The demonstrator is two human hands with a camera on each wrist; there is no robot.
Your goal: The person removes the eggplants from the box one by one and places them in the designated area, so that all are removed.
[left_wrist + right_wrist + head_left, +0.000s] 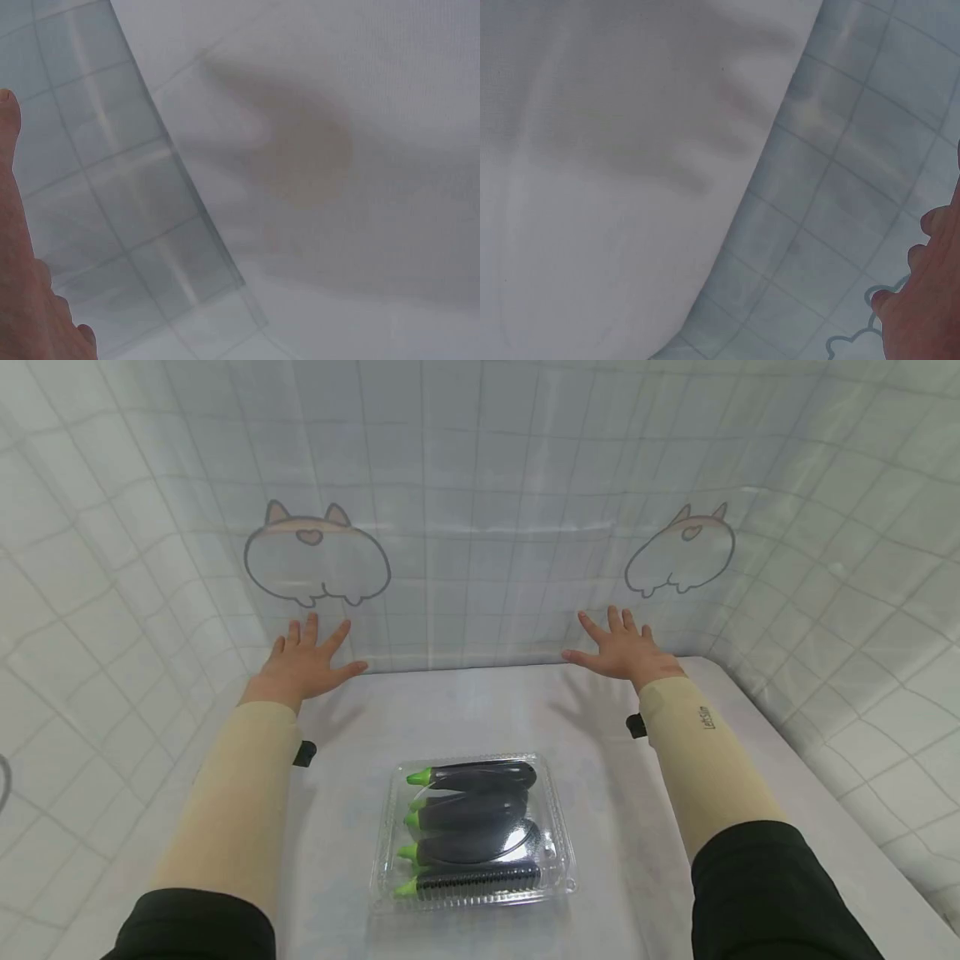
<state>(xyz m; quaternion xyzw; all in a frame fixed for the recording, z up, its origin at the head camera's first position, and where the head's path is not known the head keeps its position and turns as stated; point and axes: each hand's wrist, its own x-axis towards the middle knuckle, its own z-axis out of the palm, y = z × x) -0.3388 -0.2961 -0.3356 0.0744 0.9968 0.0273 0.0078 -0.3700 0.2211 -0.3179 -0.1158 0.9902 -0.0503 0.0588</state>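
Observation:
My left hand (303,667) is raised over the far left of the white table, fingers spread and holding nothing. On the far right my right hand (621,650) is held up the same way, its fingers apart. Between the forearms and nearer to me lies a clear plastic container (558,852) with several dark eggplants (472,810) inside, green stems pointing left; neither hand touches it. The left wrist view shows part of the left hand (34,277) at the left edge, and the right wrist view part of the right hand (926,300) at the right edge.
A grid-patterned curtain (480,568) with two animal drawings hangs behind the table (480,710) and along both sides. Shadows of the hands fall on the tabletop. A dark curved thing (4,783) shows at the far left edge.

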